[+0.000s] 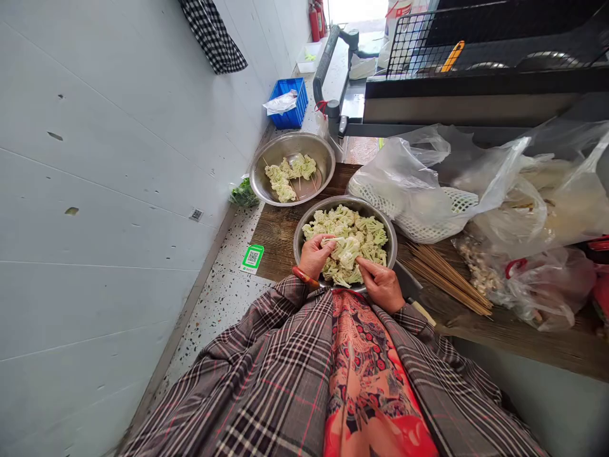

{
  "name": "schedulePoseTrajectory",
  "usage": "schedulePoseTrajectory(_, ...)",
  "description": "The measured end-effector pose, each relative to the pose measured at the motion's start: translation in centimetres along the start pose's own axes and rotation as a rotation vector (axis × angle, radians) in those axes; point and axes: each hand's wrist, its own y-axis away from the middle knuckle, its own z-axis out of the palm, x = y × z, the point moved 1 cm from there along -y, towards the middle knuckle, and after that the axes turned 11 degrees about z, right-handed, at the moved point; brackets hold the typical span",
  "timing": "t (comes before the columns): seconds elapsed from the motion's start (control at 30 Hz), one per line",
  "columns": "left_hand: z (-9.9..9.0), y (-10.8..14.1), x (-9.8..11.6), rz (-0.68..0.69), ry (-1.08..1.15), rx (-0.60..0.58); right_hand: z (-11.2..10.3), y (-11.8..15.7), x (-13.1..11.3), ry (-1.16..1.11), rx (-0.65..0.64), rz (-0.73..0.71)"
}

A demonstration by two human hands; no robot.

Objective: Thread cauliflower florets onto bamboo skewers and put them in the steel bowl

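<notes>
Over a metal bowl [298,244] heaped with cut cauliflower [373,231], my two hands meet at one cauliflower floret [349,251]. My left hand [314,257] is closed on the floret from the left, thumb and fingers around its stem side. My right hand [382,285] is closed in a pinch at the floret's lower right edge; whether a thin stick lies in that pinch is too small to tell. Behind stands a wider metal basin [259,168] holding cauliflower skewers [280,181], their thin sticks showing.
Bundled wooden skewers [450,282] lie right of the bowl on the dark wooden board [271,244]. Plastic bags [413,178] crowd the right side. A blue crate [297,111] stands at the back by the white wall [118,190]. A green QR card [252,259] lies at left.
</notes>
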Motion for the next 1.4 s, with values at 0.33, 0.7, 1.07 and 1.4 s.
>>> schedulePoseTrajectory(0.33, -0.1, 0.2, -0.1, 0.003, 0.042, 0.072, -0.5, 0.6, -0.6, 0.132, 0.008, -0.043)
schedulePoseTrajectory(0.7, -2.3, -0.8, -0.5, 0.007, -0.061, -0.229, -1.3, 0.7, 0.3, 0.130, -0.062, -0.034)
schedulePoseTrajectory(1.07, -2.1, -0.3, -0.6, -0.085, 0.104, -0.212, -0.5, 0.9, 0.5, 0.036, 0.010, -0.001)
schedulePoseTrajectory(1.4, -1.4, -0.1, -0.9, -0.190, 0.313, -0.083, -0.1, 1.1, 0.4, -0.111, 0.009, 0.068)
